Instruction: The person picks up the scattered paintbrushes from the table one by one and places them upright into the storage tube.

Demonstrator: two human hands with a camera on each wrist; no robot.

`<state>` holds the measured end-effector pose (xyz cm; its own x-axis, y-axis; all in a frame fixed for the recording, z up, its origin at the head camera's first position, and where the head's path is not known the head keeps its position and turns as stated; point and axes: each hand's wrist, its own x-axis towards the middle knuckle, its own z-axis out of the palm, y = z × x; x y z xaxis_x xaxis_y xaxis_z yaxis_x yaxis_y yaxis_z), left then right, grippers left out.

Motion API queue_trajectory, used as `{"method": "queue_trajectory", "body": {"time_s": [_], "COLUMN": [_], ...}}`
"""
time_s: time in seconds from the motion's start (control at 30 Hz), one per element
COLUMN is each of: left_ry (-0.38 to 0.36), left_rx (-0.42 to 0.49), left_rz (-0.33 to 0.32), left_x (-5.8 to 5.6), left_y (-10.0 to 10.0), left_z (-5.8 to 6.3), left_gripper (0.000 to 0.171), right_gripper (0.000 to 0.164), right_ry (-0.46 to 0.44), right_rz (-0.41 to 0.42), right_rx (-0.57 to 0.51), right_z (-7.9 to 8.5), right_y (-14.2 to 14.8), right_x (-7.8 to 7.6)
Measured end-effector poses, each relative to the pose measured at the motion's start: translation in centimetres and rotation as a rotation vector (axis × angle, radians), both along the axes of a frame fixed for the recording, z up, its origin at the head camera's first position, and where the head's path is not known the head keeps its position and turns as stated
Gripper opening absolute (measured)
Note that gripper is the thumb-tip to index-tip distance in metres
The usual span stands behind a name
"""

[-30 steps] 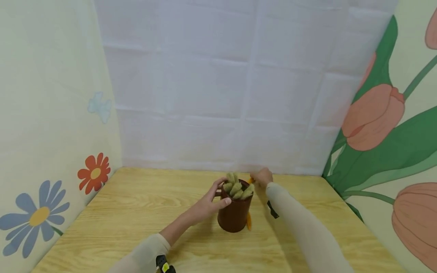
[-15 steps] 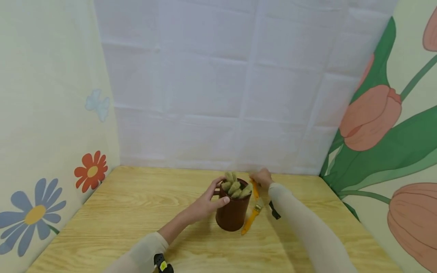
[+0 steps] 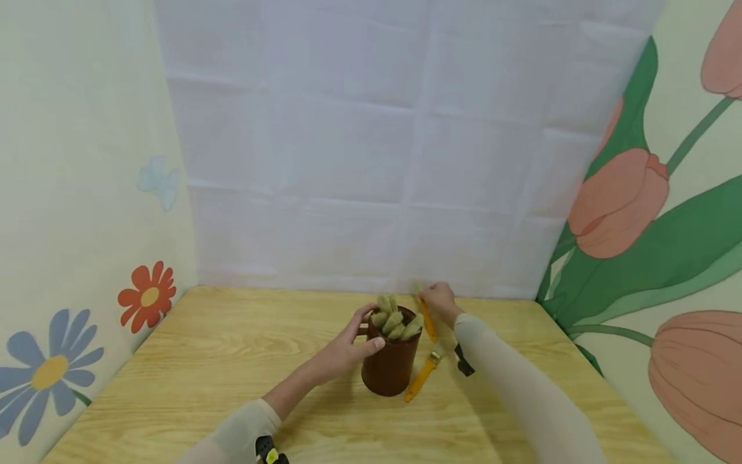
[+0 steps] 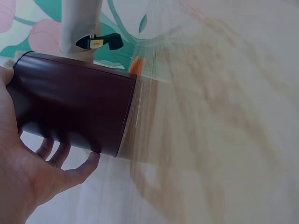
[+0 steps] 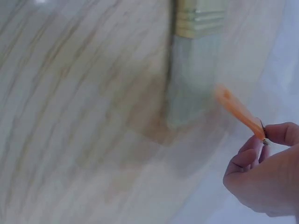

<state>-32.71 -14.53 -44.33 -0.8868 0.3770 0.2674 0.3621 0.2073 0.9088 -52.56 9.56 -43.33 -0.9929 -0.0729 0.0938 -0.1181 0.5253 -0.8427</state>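
Note:
A dark brown mug (image 3: 390, 367) stands upright on the table, several tan bristle tufts (image 3: 394, 325) sticking out of its top. My left hand (image 3: 348, 345) grips it from the left near the rim, thumb on the front, over the handle side; in the left wrist view its fingers curl under the mug's wall (image 4: 70, 102). Behind and right of the mug, my right hand (image 3: 440, 301) pinches a paintbrush (image 3: 428, 319) at its metal band, bristles up and orange handle down. A second orange-handled paintbrush (image 3: 422, 379) lies just right of the mug, its pale bristles (image 5: 194, 79) large in the right wrist view.
The wood-grain table (image 3: 261, 361) meets a white creased backdrop (image 3: 324, 245) close behind the right hand. Flower-printed panels (image 3: 69, 225) stand at both sides.
The brush in my right hand has turned so its bristles show above the fingers. The second brush, mostly hidden behind the mug at first, has swung out to lie slanted beside it.

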Motion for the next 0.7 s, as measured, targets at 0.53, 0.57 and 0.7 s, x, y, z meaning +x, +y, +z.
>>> {"method": "queue_trajectory", "body": {"time_s": [0.53, 0.57, 0.7], "left_ry": [-0.003, -0.002, 0.001], "left_rx": [0.011, 0.012, 0.008], "left_rz": [-0.003, -0.003, -0.003], "left_x": [-0.2, -0.2, -0.4], "left_y": [-0.4, -0.4, -0.4], "left_z": [-0.6, -0.6, -0.5], "left_gripper": [0.07, 0.07, 0.069], "right_gripper": [0.012, 0.012, 0.015], "right_ry": [0.179, 0.19, 0.254], "right_rz": [0.117, 0.138, 0.217], "right_rx": [-0.24, -0.251, -0.27], "right_z": [6.0, 6.4, 8.0], "right_y": [-0.6, -0.6, -0.4], "right_x": [3.9, 4.3, 5.6]}}
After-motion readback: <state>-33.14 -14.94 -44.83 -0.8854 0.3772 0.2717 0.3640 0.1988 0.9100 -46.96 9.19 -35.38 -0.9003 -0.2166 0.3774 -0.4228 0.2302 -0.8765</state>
